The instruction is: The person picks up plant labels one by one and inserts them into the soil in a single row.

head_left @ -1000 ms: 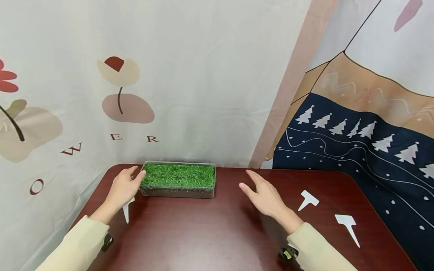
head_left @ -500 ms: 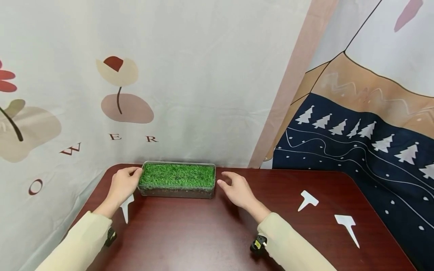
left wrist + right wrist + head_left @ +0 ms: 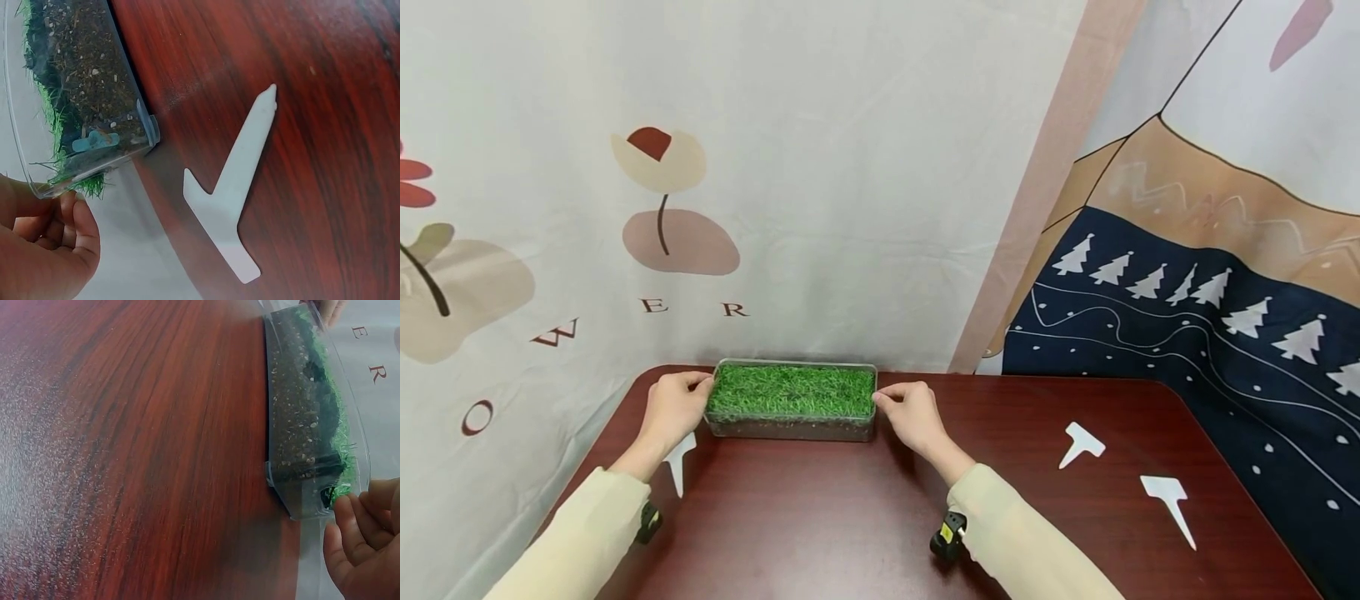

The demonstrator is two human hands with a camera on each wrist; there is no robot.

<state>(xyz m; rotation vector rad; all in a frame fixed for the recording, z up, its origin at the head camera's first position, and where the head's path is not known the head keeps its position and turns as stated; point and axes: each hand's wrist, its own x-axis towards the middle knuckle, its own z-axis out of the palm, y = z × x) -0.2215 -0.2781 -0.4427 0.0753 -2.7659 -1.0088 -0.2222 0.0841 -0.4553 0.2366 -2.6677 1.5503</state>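
Note:
A clear plastic box (image 3: 792,428) of dark soil, topped with green grass (image 3: 793,390), stands near the table's far edge. My left hand (image 3: 672,412) pinches the rim at its left end between thumb and curled fingers; the left wrist view shows the fingertips right at the clear corner. At the opposite end my right hand (image 3: 917,417) pinches the right rim, its fingers curled in the right wrist view. A white T-shaped plant label (image 3: 228,200) lies on the table just below my left hand. Part of that label is hidden by the hand in the head view.
Two more white plant labels, a nearer one (image 3: 1169,504) and a farther one (image 3: 1081,443), lie on the right of the dark red table (image 3: 820,517). A pale printed curtain (image 3: 865,208) hangs right behind the table's far edge.
My right hand has moved left from over the table to the box's right end, and its fingers have closed on the rim. My left fingers have closed on the left rim.

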